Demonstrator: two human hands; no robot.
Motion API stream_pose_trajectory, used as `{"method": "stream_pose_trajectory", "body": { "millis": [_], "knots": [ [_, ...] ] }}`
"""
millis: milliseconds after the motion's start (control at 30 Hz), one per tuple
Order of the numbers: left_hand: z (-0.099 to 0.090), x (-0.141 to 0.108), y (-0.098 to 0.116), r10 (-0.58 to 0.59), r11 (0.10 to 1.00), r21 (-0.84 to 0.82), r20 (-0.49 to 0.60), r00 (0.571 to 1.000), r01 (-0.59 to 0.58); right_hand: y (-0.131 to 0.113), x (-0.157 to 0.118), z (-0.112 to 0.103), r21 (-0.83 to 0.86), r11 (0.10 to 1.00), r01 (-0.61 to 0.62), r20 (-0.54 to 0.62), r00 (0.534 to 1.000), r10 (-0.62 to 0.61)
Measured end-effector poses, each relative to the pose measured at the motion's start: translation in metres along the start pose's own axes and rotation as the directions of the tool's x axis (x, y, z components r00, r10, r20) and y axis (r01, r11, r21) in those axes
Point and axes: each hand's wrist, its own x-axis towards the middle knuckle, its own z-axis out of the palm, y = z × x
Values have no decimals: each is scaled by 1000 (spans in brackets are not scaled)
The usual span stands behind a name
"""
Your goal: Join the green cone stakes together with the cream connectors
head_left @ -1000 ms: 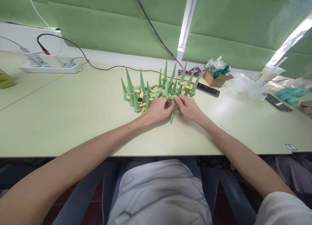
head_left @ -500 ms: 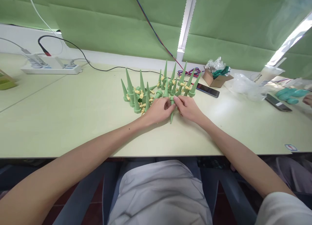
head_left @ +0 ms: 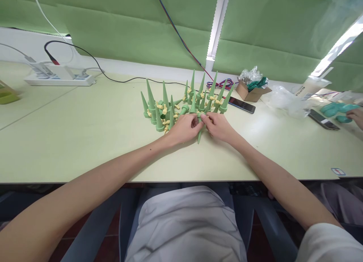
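The table (head_left: 85, 148) shows no change. On it, the cluster of green spikes (head_left: 193, 104), most upright with yellow fittings (head_left: 165, 109), stands as half a second earlier. The left hand (head_left: 184, 128) and right hand (head_left: 220, 127) are together, both pinched on one spike; the left hand's grip is unaltered. At the far right, a co-worker's hand (head_left: 357, 116) has come in to the teal items (head_left: 331, 109); contact cannot be confirmed. The held spike (head_left: 199, 136) lies before the cluster, tip toward the person. Smallest change: the right thumb sits slightly lower by its collar (head_left: 199, 114), judged a minor regrip during handling, without release.
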Motion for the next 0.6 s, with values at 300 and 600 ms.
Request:
{"method": "stream_pose_trajectory", "body": {
  "millis": [300,600],
  "knots": [
    [-2,0,1,-7,1000,4,24,1000,7,2,0,0,-40,999,10,38,999,-8],
    [-1,1,-1,5,1000,24,23,1000,-5,1,-1,-1,-52,999,15,37,999,-13]
  ]
}}
